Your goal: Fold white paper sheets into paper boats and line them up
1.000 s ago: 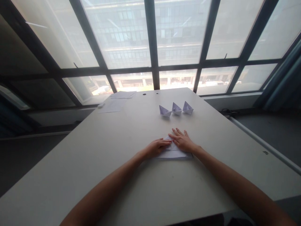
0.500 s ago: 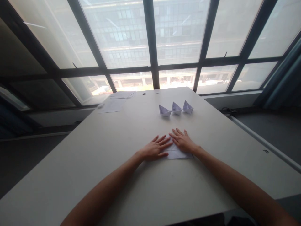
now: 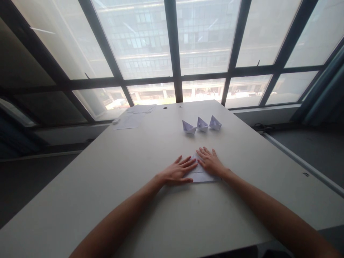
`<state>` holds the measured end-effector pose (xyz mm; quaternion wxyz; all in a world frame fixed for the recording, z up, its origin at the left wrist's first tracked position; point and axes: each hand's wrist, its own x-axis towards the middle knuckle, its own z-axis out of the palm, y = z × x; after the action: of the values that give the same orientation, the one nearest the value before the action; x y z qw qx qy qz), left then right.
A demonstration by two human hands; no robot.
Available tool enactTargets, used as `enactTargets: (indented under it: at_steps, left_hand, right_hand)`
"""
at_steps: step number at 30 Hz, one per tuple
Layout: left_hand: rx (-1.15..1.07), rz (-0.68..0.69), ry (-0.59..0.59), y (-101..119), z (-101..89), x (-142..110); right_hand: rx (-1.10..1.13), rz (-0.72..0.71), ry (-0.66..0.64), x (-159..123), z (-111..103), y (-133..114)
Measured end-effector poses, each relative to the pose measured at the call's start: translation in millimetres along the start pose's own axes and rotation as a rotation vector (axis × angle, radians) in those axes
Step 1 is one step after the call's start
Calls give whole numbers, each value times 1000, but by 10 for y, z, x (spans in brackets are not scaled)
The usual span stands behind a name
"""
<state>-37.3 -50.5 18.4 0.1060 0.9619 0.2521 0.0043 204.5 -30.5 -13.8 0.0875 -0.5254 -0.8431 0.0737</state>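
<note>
A white surface (image 3: 113,168) stands before tall windows (image 3: 202,39). On it lies the folded paper (image 3: 203,177), its long near edge running left to right. The left hand (image 3: 178,172) rests over the paper's left part, the right hand (image 3: 210,162) over its upper right; both are flat, fingers spread, grasping nothing, equally near. Three paper boats (image 3: 202,125) stand beyond the paper.

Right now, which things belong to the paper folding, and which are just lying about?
Belonging:
folded white paper under left hand and right hand
probably three white paper boats
probably flat white paper sheets

Seemingly lying about:
small white object, unclear
dark cable-like coil at right
</note>
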Motion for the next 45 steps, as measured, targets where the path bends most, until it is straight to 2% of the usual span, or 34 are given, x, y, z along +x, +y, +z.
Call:
enactTargets:
  at_steps: [7,11,15,24,34,40,45]
  left_hand:
    - [13,-15,24,16,11,1]
    - [11,-27,19,32,0,9]
    - [4,-30,25,44,-1,19]
    - [-13,-52,2,25,21,23]
    - [-21,-51,-2,36,5,29]
    - [39,-39,49,41,-41,-2]
    - [152,-99,200,198,-122,10]
  right_hand:
    - [26,25,35,15,36,14]
    - [87,-99,60,1,9,43]
    - [109,-202,19,-26,-29,66]
    - [75,-129,-16,-26,-21,75]
    - [106,-189,24,-37,-9,88]
    - [81,-187,45,-46,-46,46]
    - [9,-193,132,-93,-124,-10]
